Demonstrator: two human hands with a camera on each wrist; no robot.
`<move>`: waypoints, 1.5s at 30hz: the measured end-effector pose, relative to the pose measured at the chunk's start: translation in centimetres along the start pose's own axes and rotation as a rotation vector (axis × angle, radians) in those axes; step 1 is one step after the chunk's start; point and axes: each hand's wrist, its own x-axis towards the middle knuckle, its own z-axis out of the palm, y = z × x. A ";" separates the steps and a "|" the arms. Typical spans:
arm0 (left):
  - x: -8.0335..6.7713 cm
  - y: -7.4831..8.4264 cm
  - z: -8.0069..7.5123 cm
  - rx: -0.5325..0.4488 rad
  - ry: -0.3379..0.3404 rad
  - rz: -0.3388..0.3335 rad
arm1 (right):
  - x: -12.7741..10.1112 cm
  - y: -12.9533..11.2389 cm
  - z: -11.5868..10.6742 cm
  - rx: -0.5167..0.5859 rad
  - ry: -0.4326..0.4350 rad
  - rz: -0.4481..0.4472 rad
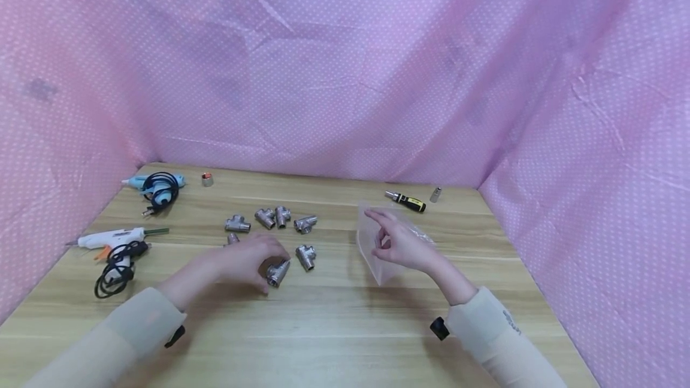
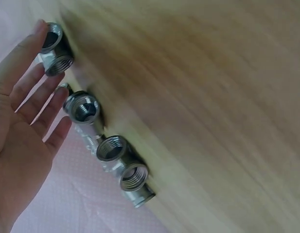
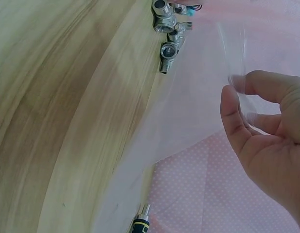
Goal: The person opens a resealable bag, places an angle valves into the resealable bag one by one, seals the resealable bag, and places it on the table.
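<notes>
Silver tee fitting (image 1: 277,273) by the left grip (image 1: 253,257): lying on the bench (image 1: 345,340) between thumb and fingertips; contact hard to tell.
Left grip: spread, not curled round metal; liable to roll or tip the rounded fitting through a push from one side only.
Right grip (image 1: 404,247): pinching the clear bag at its edge; apt to lose thin film through a slackened pinch.
Clear bag (image 3: 193,111): hanging limp-walled under the pinch; could fold in on itself for lack of a second support.
Lone tee (image 1: 305,257): lying just beyond; could get knocked by a wide finger sweep.
Back-row fittings (image 1: 283,217): grouped farther off, middle two nearly touching; could clatter together from a careless reach.
Screwdriver (image 1: 408,201): resting beyond the bag; could get nudged by swinging film.
White glue gun (image 1: 110,238): lying far left, with coiled cord; could snag a sleeve through an overlong reach.
</notes>
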 end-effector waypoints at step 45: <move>7.4 6.9 -2.7 -0.457 0.203 0.202 | 1.7 -2.5 -1.4 0.087 -0.051 0.011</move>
